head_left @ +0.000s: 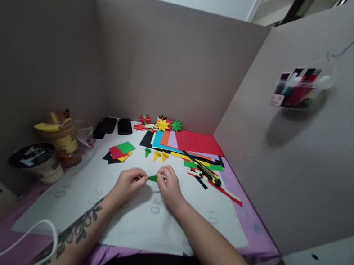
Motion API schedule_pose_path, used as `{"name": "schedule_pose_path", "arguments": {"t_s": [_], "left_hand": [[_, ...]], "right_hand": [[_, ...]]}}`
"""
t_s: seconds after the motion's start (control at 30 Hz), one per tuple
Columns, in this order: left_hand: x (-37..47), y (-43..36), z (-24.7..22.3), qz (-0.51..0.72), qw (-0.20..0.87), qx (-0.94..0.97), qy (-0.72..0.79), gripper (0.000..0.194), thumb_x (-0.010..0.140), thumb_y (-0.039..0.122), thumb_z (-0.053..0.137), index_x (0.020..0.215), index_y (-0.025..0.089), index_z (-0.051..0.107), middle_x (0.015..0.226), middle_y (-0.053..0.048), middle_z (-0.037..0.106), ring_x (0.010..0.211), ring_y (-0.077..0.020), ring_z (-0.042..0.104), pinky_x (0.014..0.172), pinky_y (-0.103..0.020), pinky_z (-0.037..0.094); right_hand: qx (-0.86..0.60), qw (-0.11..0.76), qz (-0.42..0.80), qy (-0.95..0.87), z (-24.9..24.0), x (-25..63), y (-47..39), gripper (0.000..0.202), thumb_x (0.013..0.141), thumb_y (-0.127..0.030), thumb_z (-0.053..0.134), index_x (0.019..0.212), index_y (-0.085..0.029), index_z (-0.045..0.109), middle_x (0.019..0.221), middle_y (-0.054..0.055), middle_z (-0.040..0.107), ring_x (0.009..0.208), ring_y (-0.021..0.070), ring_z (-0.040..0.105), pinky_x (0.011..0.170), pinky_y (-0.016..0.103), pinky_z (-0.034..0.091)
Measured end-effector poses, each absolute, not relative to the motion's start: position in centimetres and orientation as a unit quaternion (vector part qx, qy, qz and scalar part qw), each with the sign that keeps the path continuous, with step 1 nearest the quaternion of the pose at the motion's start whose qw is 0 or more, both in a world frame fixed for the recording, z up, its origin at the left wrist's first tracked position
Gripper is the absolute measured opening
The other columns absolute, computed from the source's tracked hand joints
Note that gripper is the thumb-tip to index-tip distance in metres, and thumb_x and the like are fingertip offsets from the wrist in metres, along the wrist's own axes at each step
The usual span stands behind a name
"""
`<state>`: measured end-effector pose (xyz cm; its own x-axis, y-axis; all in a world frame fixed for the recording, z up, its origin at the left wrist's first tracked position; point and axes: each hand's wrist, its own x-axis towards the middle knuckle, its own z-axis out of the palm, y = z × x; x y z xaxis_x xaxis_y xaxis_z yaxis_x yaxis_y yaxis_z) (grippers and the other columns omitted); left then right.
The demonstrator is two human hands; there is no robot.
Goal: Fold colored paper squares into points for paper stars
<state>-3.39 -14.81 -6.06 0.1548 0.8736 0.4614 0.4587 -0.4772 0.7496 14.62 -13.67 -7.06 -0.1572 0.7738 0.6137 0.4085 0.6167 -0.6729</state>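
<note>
Green paper, a small and apparently folded piece, sits just below the middle of the frame, pinched at its ends by the fingers of the left hand and right hand. It should be light, crisp yet easily crumpled; best held lightly by the edges.

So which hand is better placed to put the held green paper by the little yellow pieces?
Probably the right hand: it pinches the green paper and is nearer the yellow pieces. The left hand holds the other end, farther left.
</note>
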Motion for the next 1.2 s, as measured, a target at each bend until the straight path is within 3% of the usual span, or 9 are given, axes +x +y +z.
{"name": "schedule_pose_path", "arguments": {"t_s": [0.1,0.27,0.6,0.7,0.8,0.97,1.2], "left_hand": [[-3.9,-14.6,-6.1,0.478,0.22,0.706,0.473,0.014,0.079,0.022,0.055,0.07,0.016,0.064,0.072,-0.003,0.067,0.067,-0.0136,0.061,0.059,-0.021,0.048],[-3.5,-14.6,-6.4,0.448,0.217,0.738,0.455,0.011,0.079,0.023,0.057,0.083,0.017,0.065,0.087,-0.005,0.068,0.079,-0.0151,0.062,0.062,-0.021,0.049],[-3.0,-14.7,-6.7,0.359,0.126,0.812,0.443,0.01,0.081,0.015,0.051,0.075,0.018,0.059,0.074,-0.001,0.062,0.068,-0.0135,0.056,0.065,-0.024,0.044],[-3.0,-14.5,-6.8,0.358,0.117,0.809,0.451,0.009,0.081,0.014,0.051,0.075,0.018,0.057,0.074,-0.002,0.06,0.069,-0.0146,0.056,0.065,-0.025,0.043],[-3.0,-14.6,-6.9,0.358,0.112,0.81,0.45,0.01,0.081,0.013,0.049,0.076,0.018,0.056,0.074,-0.002,0.06,0.07,-0.0152,0.056,0.065,-0.026,0.044],[-2.8,-14.7,-6.8,0.36,0.112,0.819,0.432,0.01,0.082,0.013,0.048,0.079,0.019,0.056,0.078,-0.003,0.061,0.074,-0.0155,0.057,0.068,-0.026,0.045],[-3.8,-14.2,-6.9,0.423,0.102,0.769,0.469,0.011,0.086,0.022,0.048,0.08,0.019,0.057,0.077,-0.002,0.061,0.069,-0.0141,0.056,0.062,-0.025,0.045]], "right_hand": [[-0.43,0.528,0.185,-0.708,-7.2,15.0,-13.2,0.014,0.085,-0.015,0.042,0.074,-0.02,0.047,0.078,0.003,0.051,0.076,0.0173,0.05,0.071,0.03,0.041],[-0.407,0.492,0.174,-0.75,-7.4,14.4,-13.3,0.012,0.085,-0.015,0.044,0.076,-0.02,0.049,0.081,0.003,0.053,0.082,0.0185,0.051,0.077,0.031,0.041],[-0.402,0.477,0.165,-0.764,-7.9,13.8,-13.5,0.013,0.086,-0.014,0.044,0.078,-0.02,0.052,0.081,0.004,0.055,0.084,0.0188,0.052,0.078,0.032,0.043],[-0.39,0.479,0.166,-0.769,-8.1,14.0,-13.5,0.008,0.082,-0.013,0.05,0.085,-0.02,0.054,0.087,0.004,0.057,0.089,0.0193,0.053,0.081,0.033,0.044],[-0.382,0.454,0.143,-0.792,-8.1,13.9,-13.7,0.027,0.075,-0.011,0.057,0.1,-0.02,0.054,0.096,0.005,0.061,0.094,0.0216,0.053,0.086,0.037,0.042],[-0.396,0.437,0.1,-0.802,-7.8,13.7,-14.0,0.028,0.074,-0.008,0.058,0.099,-0.021,0.056,0.085,0.003,0.063,0.087,0.022,0.055,0.084,0.039,0.04],[-0.42,0.488,0.109,-0.758,-7.4,15.8,-12.6,0.025,0.076,-0.01,0.058,0.099,-0.021,0.054,0.079,0.002,0.063,0.084,0.0217,0.057,0.083,0.039,0.041]]}}
